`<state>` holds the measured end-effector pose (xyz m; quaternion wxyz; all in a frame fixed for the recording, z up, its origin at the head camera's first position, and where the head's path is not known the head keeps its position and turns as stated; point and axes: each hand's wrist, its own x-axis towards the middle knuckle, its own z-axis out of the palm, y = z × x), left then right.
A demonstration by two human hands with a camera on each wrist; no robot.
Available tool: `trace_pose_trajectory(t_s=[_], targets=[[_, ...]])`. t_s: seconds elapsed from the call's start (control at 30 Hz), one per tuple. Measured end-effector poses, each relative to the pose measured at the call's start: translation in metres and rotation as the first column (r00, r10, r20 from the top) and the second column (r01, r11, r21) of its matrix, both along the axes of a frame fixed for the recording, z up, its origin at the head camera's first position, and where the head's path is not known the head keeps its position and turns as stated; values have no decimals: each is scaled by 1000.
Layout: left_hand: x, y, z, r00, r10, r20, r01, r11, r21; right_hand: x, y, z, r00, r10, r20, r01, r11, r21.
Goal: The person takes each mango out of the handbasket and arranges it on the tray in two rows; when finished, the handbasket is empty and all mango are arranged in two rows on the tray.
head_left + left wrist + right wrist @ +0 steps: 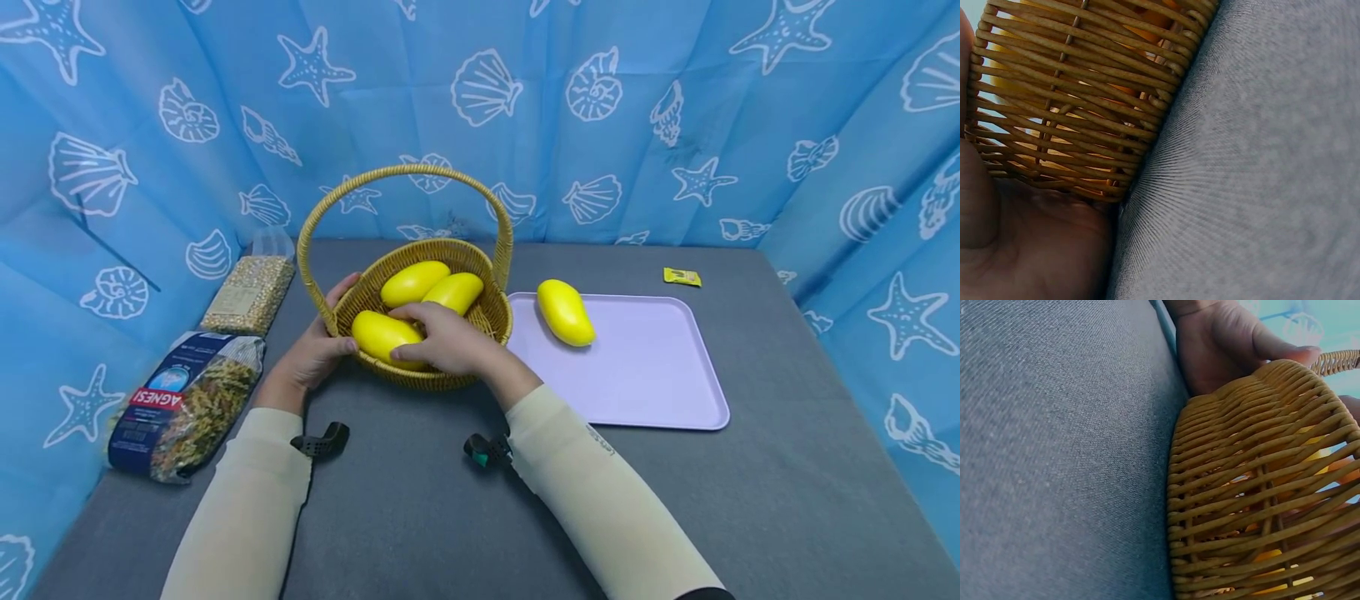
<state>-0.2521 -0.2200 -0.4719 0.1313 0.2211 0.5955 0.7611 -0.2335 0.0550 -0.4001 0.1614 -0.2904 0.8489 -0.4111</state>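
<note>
A wicker basket [420, 379] with a tall arched handle stands on the grey table, tilted slightly. Three yellow mangoes lie inside: one at the back [415, 282], one at the right [456, 292] and one at the front left [384, 335]. My left hand [318, 350] grips the basket's left side, thumb at the rim; in the left wrist view the palm [1047, 244] lies against the woven wall. Reaching over the front rim, my right hand [453, 337] holds the front-left mango between thumb and fingers. Some of its fingertips are hidden behind the fruit.
Right of the basket lies a lilac tray [645, 375] with another mango [566, 313] near its back left corner. A small yellow packet [682, 277] sits behind the tray. At the left are a pasta bag [187, 404] and a bag of grains [249, 293]. A blue curtain [540, 150] encloses the table.
</note>
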Motion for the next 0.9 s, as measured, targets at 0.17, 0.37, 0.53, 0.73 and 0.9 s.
trace_pose_trajectory(t_s=[0.17,0.37,0.53,0.73,0.9], targets=[[0,-1,0,1000,10,-12,-10,1000,-18,5,-1,1,995,-71,-71,69,997,-21],[0,-1,2,1000,11,-22,-12,999,-32,15,2,3,971,-192,-143,169,973,-157],[0,0,2,1000,8,-17,-8,1000,-22,26,9,5,965,-195,-176,151,960,-235],[-1,0,0,1000,18,-6,-18,1000,-18,41,20,10,965,-166,-203,112,961,-253],[-1,-1,0,1000,20,-1,-20,1000,-20,53,31,13,967,-149,-208,88,957,-276]])
